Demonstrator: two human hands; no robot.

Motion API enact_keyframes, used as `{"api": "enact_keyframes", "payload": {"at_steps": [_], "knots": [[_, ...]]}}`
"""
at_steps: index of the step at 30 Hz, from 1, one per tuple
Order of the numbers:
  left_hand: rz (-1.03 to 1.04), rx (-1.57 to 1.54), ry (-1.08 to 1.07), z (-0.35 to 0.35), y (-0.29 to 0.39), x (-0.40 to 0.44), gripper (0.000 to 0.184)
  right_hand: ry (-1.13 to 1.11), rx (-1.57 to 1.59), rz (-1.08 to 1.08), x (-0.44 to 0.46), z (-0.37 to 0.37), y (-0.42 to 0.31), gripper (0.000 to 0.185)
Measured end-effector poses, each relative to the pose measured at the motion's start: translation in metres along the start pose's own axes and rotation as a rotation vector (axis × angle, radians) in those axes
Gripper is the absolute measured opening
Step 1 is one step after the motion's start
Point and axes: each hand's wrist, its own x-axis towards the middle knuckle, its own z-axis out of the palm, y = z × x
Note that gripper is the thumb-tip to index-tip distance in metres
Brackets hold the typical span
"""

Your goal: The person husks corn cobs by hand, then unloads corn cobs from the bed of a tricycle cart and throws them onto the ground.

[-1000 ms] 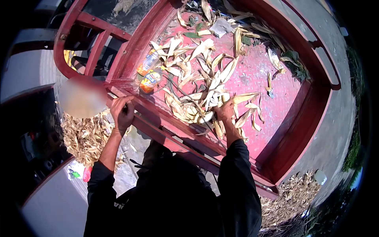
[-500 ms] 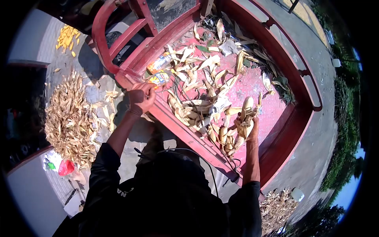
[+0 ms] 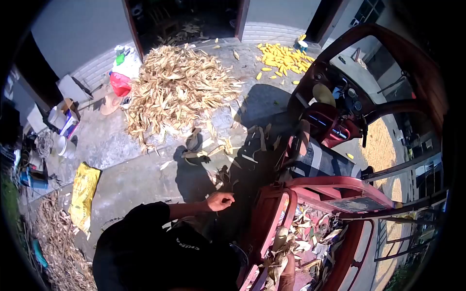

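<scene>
My left hand (image 3: 220, 201) is held out over the concrete beside the red cart (image 3: 264, 220), its fingers curled together; nothing shows in them. Low in the view, my right hand (image 3: 287, 274) is at the cart's side wall, wrapped round a bundle of dry corn husks (image 3: 277, 252). Its fingers are partly hidden by the husks. More loose husks lie on the cart's bed behind it.
A big husk heap (image 3: 179, 87) lies on the ground ahead, yellow corn cobs (image 3: 284, 58) to its right. A yellow sack (image 3: 85, 196) is at left, beside another husk pile (image 3: 60, 237). The vehicle's seat and handlebars (image 3: 347, 102) are at right.
The view has swung left towards the heap and cobs. My right hand has picked up husks from the cart bed and carried them to its side. My left hand has left the cart's rim.
</scene>
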Motion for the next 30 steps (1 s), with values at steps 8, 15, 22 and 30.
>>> {"api": "enact_keyframes", "payload": {"at_steps": [8, 15, 22, 30], "knots": [[-0.251, 0.134, 0.240, -0.071, -0.074, -0.047, 0.023, -0.819, -0.189, -0.229, 0.195, 0.446, -0.176, 0.065], [-0.308, 0.060, 0.365, -0.102, -0.101, -0.052, 0.025, -0.651, -0.584, -0.784, 0.149, 0.539, -0.184, 0.070], [-0.438, -0.064, 0.092, -0.106, -0.105, -0.047, 0.017, -0.303, -0.543, -0.558, 0.100, 0.223, -0.057, 0.030], [-0.127, 0.174, -0.328, 0.011, 0.014, 0.070, 0.017, 0.819, 0.031, -0.506, -0.080, -0.134, 0.075, 0.032]]}}
